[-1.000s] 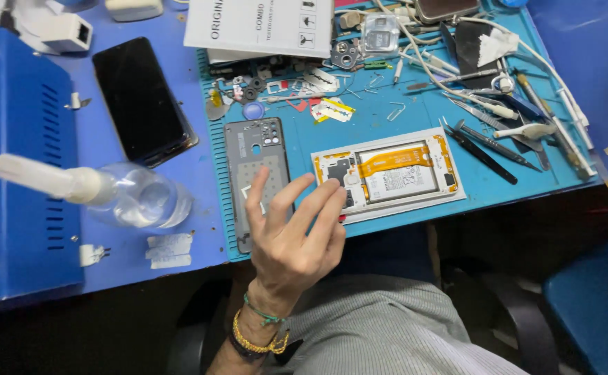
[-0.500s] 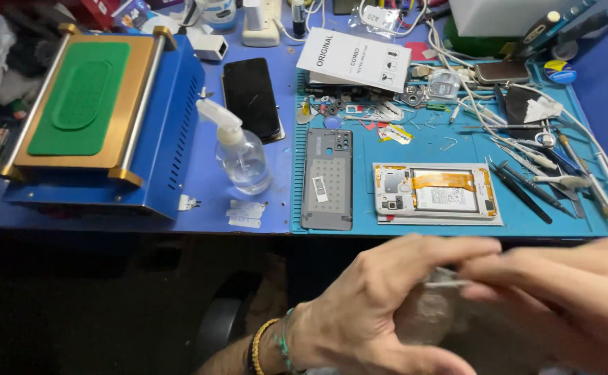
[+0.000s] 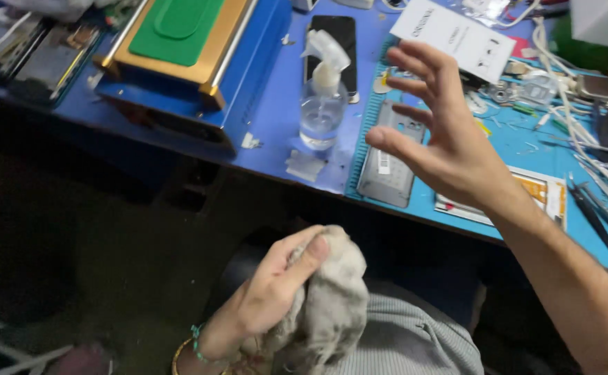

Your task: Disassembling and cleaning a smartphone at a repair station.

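Observation:
My left hand [image 3: 273, 295] is low over my lap, with a crumpled grey cloth [image 3: 335, 305] gripped between thumb and fingers. My right hand [image 3: 450, 139] is raised over the bench with fingers spread and nothing in it. It hovers above a grey phone back cover [image 3: 386, 177] lying on the blue cutting mat [image 3: 526, 139]. A clear spray bottle [image 3: 321, 97] stands just left of that hand. An opened phone body [image 3: 547, 191] with orange ribbon lies partly hidden behind my right wrist.
A blue machine with a green pad [image 3: 186, 42] fills the bench's left part. A black phone [image 3: 332, 35] lies behind the bottle, and a white printed box [image 3: 457, 35] sits at the back. Tweezers and tools [image 3: 595, 208] and cables crowd the right side.
My hands, which were together low in front of me, have parted. The left now holds the cloth at my lap; the right has risen open over the mat. The view swung left.

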